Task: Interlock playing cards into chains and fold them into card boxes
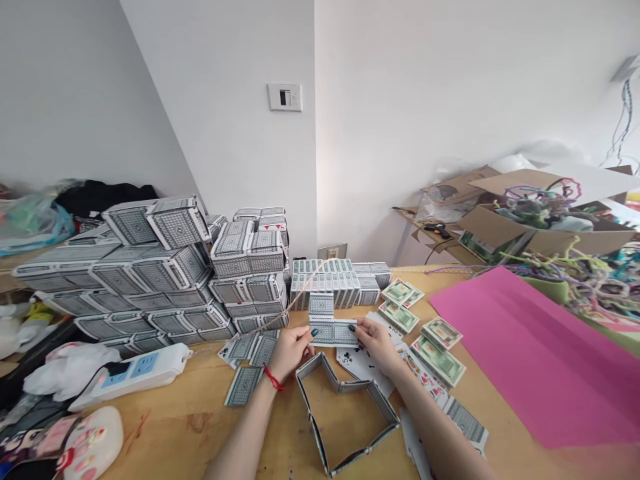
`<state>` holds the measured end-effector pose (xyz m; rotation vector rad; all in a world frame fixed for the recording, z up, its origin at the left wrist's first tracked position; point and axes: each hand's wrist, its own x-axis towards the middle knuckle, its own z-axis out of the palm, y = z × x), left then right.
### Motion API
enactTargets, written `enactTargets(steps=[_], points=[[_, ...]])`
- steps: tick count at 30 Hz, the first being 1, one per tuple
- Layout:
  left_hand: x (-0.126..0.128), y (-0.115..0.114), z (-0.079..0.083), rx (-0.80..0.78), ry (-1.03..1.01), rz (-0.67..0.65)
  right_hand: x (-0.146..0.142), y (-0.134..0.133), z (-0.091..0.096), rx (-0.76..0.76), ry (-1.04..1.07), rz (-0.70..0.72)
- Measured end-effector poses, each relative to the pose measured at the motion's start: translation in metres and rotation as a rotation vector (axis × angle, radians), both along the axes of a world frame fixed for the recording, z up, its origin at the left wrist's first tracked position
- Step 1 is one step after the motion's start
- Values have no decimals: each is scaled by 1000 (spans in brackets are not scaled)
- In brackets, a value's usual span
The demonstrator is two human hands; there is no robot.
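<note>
A strip of grey-backed playing cards (334, 333) is stretched level between my two hands. My left hand (291, 350), with a red string at the wrist, pinches its left end. The right end is pinched between the thumb and fingers of my right hand (377, 343). Another playing card (321, 305) stands out from the strip's far edge. Just nearer to me lies an angular frame of folded cards (346, 385) on its edge. Loose face-up cards (361, 361) spread under and beside my right hand, and face-down cards (244, 385) lie left of my left wrist.
Stacked card-built blocks (165, 273) rise at the left, with green card boxes (327, 275) at the back. Green-backed card packs (439, 359) and a pink sheet (545, 360) lie right. A power strip (140, 375) sits left; a cardboard box (545, 233) of yarn stands far right.
</note>
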<state>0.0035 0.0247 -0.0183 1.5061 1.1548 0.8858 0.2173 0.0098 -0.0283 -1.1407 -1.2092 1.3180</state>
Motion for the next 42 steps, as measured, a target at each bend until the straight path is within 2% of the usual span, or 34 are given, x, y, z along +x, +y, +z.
enactTargets(steps=[5, 12, 17, 21, 25, 29, 36, 42], points=[[2, -1, 1, -20, -21, -5, -1, -1, 4, 8, 1, 18], [3, 0, -1, -11, -75, -12, -2, -1, 7, 11, -25, -40], [6, -3, 3, -40, -232, 39, -1, -1, 9, 0, -35, -17], [6, -5, 10, 49, -331, 46, -1, -2, 9, -12, -30, 47], [5, -7, 12, 132, -244, 46, -3, -4, 8, -39, 5, 115], [4, -6, 6, 124, -186, 49, -5, -4, 4, -61, 25, 139], [9, -2, -5, 137, -223, 105, -11, -6, 3, -110, 149, 117], [10, -4, 2, 257, -182, 148, -16, -5, 7, -105, 166, 86]])
